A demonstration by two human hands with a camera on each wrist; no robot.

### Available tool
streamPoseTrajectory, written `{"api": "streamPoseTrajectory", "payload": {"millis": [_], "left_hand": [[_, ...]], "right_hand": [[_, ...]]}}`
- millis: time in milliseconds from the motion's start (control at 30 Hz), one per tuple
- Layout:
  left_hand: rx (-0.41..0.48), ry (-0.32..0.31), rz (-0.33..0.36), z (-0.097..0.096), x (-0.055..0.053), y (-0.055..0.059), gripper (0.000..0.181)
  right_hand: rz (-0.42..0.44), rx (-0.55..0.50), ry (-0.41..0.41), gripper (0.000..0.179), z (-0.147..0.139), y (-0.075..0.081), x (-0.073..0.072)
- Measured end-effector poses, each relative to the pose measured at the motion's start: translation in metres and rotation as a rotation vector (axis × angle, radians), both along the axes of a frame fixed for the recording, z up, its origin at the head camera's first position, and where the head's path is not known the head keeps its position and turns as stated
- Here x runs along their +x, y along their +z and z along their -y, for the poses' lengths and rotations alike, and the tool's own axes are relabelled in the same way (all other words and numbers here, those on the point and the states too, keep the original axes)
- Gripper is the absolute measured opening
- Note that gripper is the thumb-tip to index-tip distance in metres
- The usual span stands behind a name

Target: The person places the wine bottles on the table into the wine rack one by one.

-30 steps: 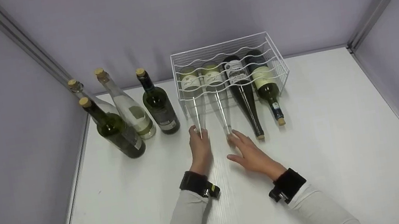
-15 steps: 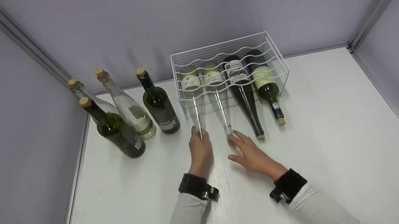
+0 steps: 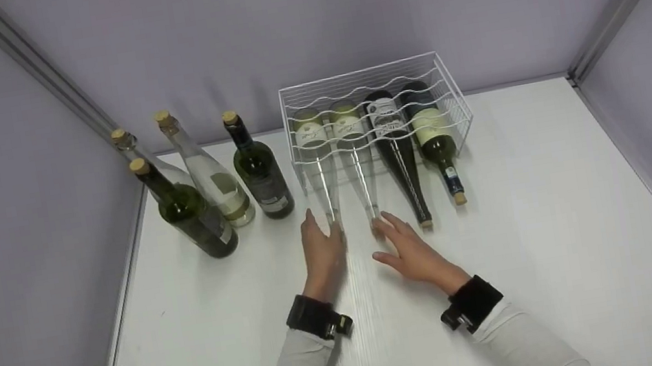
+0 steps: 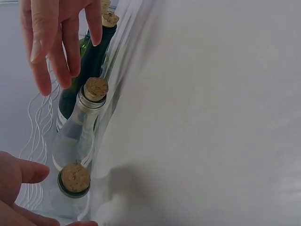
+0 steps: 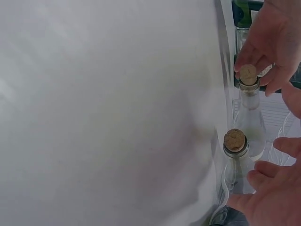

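Two clear glass wine bottles with corks lie side by side in a white wire rack (image 3: 357, 71), necks toward me. My left hand (image 3: 323, 255) is beside the neck of the left clear bottle (image 3: 320, 174), thumb and fingers spread around its end. The left wrist view shows its cork (image 4: 76, 177) uncovered between them. Close to the neck of the second clear bottle (image 3: 358, 168) is my right hand (image 3: 412, 254), fingers extended and thumb apart. In the right wrist view the cork (image 5: 234, 140) of this second bottle stands free of the fingers.
A dark bottle (image 3: 399, 161) and a green bottle (image 3: 438, 149) lie in the rack's right half. Left of the rack stand several corked bottles, the nearest a dark one (image 3: 263, 176). A wall (image 3: 338, 11) rises behind the rack.
My left hand has loosened from the left bottle's neck and drawn back toward me and slightly left, baring more of the neck. The right hand has barely moved.
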State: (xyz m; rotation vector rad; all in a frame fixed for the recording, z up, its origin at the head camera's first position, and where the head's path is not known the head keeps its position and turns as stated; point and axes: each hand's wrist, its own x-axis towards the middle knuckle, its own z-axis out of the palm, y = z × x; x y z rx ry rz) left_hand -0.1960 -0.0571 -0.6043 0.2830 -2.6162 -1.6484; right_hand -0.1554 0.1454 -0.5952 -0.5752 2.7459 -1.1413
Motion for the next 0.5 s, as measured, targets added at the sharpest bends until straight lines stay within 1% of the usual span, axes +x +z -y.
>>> {"api": "streamPoseTrajectory", "payload": {"millis": [100,200,300,400,500], "left_hand": [[-0.045,0.02,-0.054,0.008,0.003,0.002,0.07],[-0.044,0.068,-0.137,0.018,0.004,0.005,0.068],[-0.037,0.123,-0.202,0.028,0.004,0.008,0.066],[-0.033,0.168,-0.229,0.038,0.003,0.011,0.068],[-0.028,0.208,-0.253,0.047,-0.001,0.013,0.07]], "right_hand": [[0.0,0.002,0.002,0.068,0.001,0.002,-0.001],[0.0,0.004,0.007,0.07,0.002,0.005,-0.002],[0.004,0.003,0.014,0.073,0.005,0.008,-0.004],[0.018,0.007,0.018,0.075,0.009,0.012,-0.007],[0.033,0.001,0.028,0.078,0.014,0.017,-0.009]]}}
